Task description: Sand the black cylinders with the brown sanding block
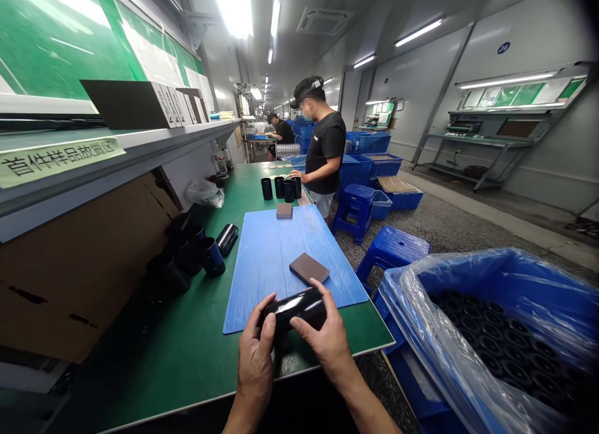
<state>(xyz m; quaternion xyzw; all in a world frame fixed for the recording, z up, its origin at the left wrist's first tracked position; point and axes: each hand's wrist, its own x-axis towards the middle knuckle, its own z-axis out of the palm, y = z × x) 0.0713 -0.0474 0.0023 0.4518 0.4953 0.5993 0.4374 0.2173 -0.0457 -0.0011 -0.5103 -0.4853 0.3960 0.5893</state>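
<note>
A green workbench runs away down a lit workshop. At its near end, the left hand and right hand hold a glossy black cylinder sideways between fingers and thumbs, over the near part of a blue mat. Just beyond lies a brown block; farther, a smaller block, upright black cups and a person in black.

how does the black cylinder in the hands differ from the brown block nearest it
The black cylinder is round-sided, while the brown block has flat faces. The black cylinder is glossy with bright reflections; the brown block looks matte. The black cylinder is held between the left hand and right hand; the brown block lies on the blue mat. Both are dark.
</note>
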